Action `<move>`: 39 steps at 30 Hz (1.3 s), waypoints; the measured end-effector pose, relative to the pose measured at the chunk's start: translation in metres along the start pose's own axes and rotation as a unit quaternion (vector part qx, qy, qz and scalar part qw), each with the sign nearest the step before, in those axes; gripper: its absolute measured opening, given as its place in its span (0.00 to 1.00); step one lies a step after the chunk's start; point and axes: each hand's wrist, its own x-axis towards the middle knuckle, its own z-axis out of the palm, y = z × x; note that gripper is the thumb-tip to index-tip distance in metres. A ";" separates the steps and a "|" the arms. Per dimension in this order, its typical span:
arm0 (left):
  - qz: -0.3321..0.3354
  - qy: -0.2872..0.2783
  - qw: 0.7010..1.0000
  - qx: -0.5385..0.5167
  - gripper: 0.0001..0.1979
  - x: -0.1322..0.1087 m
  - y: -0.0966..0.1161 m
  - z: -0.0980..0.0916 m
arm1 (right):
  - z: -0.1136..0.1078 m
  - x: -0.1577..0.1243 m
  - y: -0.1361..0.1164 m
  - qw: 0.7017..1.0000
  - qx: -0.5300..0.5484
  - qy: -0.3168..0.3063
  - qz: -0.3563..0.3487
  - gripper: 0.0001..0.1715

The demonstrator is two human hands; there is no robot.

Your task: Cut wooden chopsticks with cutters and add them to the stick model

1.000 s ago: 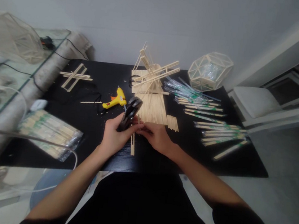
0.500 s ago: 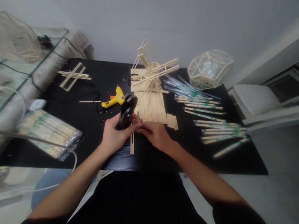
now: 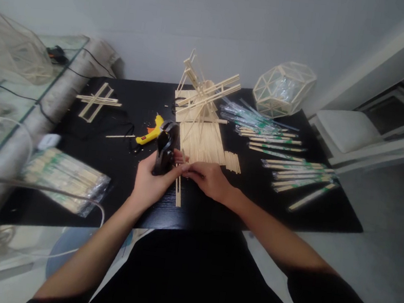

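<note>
My left hand (image 3: 152,180) is wrapped round a black tool (image 3: 165,148), its thumb pointing toward my right hand. Fingertips of both hands meet over thin wooden sticks (image 3: 178,193) near the table's front. My right hand (image 3: 211,179) is closed in a pinch at the sticks; what exactly lies between its fingers is too small to tell. Just beyond the hands lies a flat panel of sticks (image 3: 203,144), with a windmill-like stick model (image 3: 204,98) behind it. A yellow glue gun (image 3: 150,131) rests left of the black tool.
Crossed sticks (image 3: 98,101) lie at the back left of the black table (image 3: 106,208). Wrapped sticks (image 3: 66,179) are at the front left, more wrapped packs (image 3: 300,176) at the right. A polyhedral stick frame (image 3: 284,90) stands at the back right. Short sticks (image 3: 232,161) lie beside the panel.
The black tool in my left hand has tilted and shifted slightly left. Both hands stay together at the sticks; the whole view has moved a little.
</note>
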 end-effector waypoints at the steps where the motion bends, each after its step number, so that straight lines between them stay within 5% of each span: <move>1: 0.005 0.001 1.000 0.023 0.13 0.000 0.002 -0.005 | 0.000 0.000 0.000 1.000 0.000 -0.003 0.002 0.11; 5: 0.042 -0.013 0.977 0.208 0.12 -0.002 0.010 -0.039 | 0.001 0.001 0.001 1.000 -0.003 -0.002 0.006 0.12; 11: 0.088 -0.095 0.860 0.493 0.17 -0.011 0.013 -0.072 | 0.004 0.002 0.001 1.000 -0.010 0.003 0.008 0.12; 17: 0.119 -0.140 0.766 0.616 0.21 -0.016 0.024 -0.060 | 0.004 0.002 0.002 1.000 -0.014 0.010 -0.008 0.12; 29: 0.137 -0.147 0.720 0.664 0.24 -0.018 0.037 -0.042 | 0.009 0.001 0.007 0.998 -0.066 0.018 -0.018 0.15; 39: 0.115 -0.196 0.656 0.719 0.14 -0.016 0.043 -0.042 | 0.010 0.000 0.008 0.996 -0.073 0.025 -0.047 0.12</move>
